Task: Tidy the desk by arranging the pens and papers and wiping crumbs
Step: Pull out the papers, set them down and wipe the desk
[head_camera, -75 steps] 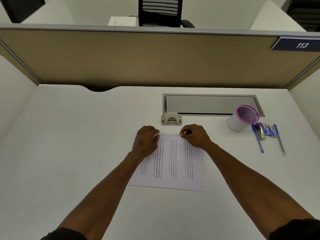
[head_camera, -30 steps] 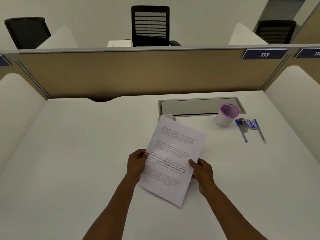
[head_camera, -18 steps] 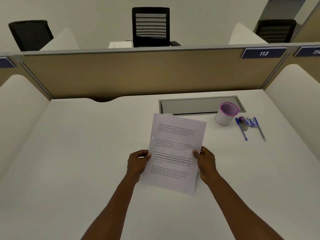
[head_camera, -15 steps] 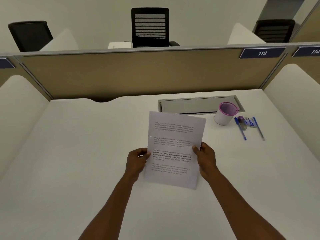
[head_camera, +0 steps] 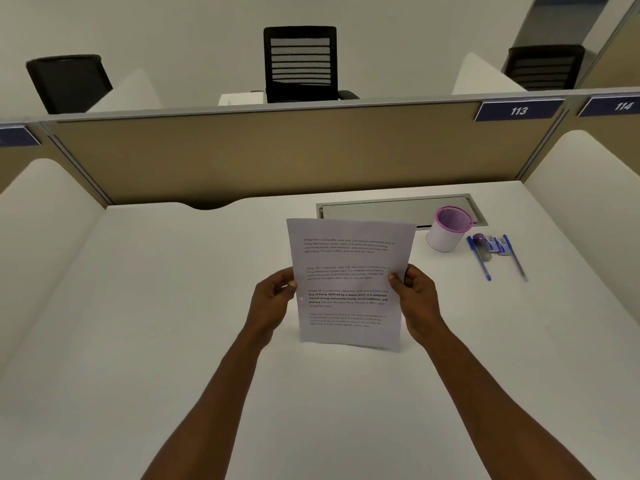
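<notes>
The white printed papers (head_camera: 349,282) stand nearly upright in front of me, their lower edge at or just above the white desk (head_camera: 145,306). My left hand (head_camera: 273,299) pinches their left edge and my right hand (head_camera: 415,299) grips their right edge at mid height. To the right stands a white pen cup with a pink rim (head_camera: 446,228). Beside it lie a blue pen (head_camera: 479,258), a second blue pen (head_camera: 516,258) and small stationery items (head_camera: 490,244).
A grey cable-tray lid (head_camera: 377,209) is set into the desk behind the papers. A tan partition (head_camera: 277,150) with the label 113 closes the back; white side panels (head_camera: 588,188) flank the desk. Black chairs (head_camera: 299,64) stand beyond.
The papers lay flat on the desk under both hands; I lifted them and turned them from a tilt to upright and square. They now hide the small punch near the tray.
</notes>
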